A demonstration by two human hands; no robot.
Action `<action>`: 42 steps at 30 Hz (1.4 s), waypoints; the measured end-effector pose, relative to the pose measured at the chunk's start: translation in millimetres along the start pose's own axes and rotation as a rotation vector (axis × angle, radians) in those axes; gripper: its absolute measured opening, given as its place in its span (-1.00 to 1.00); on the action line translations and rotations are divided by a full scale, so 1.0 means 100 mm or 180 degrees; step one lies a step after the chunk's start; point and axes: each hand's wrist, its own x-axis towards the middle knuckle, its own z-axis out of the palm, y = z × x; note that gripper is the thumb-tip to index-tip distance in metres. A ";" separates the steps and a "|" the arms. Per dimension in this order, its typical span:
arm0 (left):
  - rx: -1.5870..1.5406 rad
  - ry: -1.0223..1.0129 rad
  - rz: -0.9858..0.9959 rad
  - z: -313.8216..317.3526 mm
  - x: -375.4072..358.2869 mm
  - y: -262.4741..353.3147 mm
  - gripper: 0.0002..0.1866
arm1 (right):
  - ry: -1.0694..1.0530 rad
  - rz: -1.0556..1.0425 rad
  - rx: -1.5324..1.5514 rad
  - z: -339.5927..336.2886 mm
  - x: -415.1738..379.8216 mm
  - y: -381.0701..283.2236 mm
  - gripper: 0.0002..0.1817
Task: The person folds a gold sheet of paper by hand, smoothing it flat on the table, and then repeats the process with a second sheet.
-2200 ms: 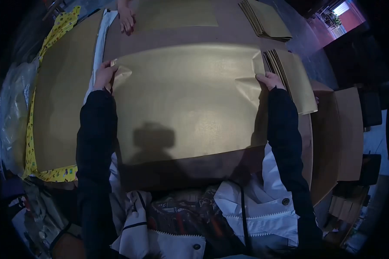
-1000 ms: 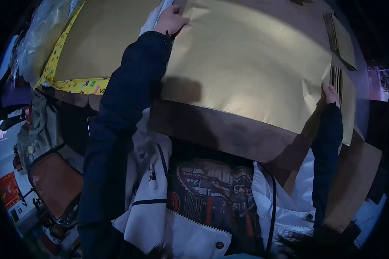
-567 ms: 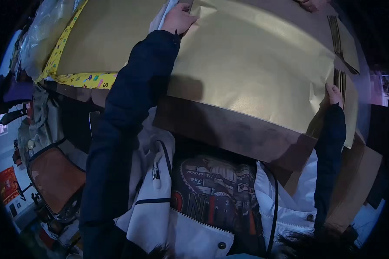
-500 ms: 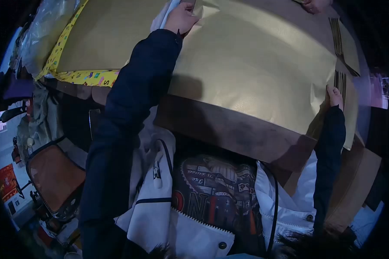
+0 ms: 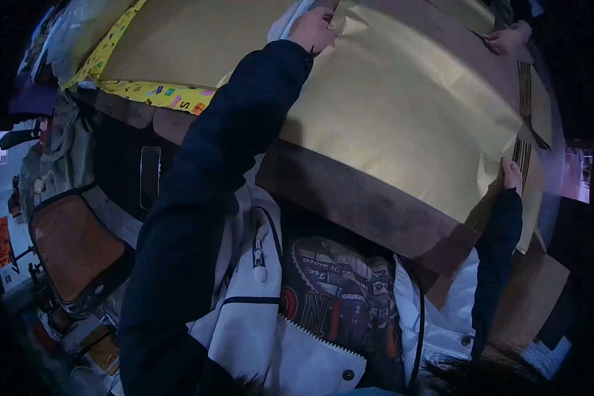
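Note:
A large golden-brown sheet (image 5: 402, 112), smooth and creased at its corners, is spread on the table (image 5: 376, 204). High in the view, my left hand (image 5: 315, 30) pinches the sheet's left edge, with small folds running from the fingers. My right hand (image 5: 511, 175) grips the right edge, the thumb on top and the other fingers largely hidden. Just beyond that hand, dark striped bands (image 5: 524, 89) lie along more brown material. White material (image 5: 287, 21) shows beside my left hand.
Another person's hand (image 5: 506, 39) is at the far right of the table. To the left lie a brown panel with yellow patterned edging (image 5: 152, 94) and clear plastic (image 5: 86, 33). Below are a phone (image 5: 150, 177), an orange-brown seat (image 5: 79, 247) and a cardboard box (image 5: 528, 297).
The view has shifted, so the left hand appears farther right and the right hand lower. More of the other person's hand and the phone shows. Both my hands keep hold of the sheet.

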 end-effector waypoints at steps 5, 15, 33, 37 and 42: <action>0.0010 -0.0125 -0.0108 0.04 0.05 -0.06 -0.42 | -0.0178 -0.0084 -0.0300 -0.13 0.12 0.06 -0.74; -0.0571 -0.0361 0.0001 -0.01 -0.02 0.01 -0.40 | 0.0004 -0.0234 -0.1556 0.05 -0.15 -0.38 -0.48; -0.0642 -0.0277 -0.0042 0.04 0.22 -0.43 -0.48 | -0.0508 0.0263 -0.0961 0.15 -0.51 -0.88 -0.72; -0.0648 -0.0313 -0.0041 0.05 0.18 -0.37 -0.49 | -0.0487 0.0270 -0.1197 0.14 -0.40 -0.81 -0.73; -0.0230 -0.0180 0.0014 0.00 0.21 -0.43 -0.47 | -0.0178 -0.0137 -0.1724 0.16 -0.28 -0.72 -0.73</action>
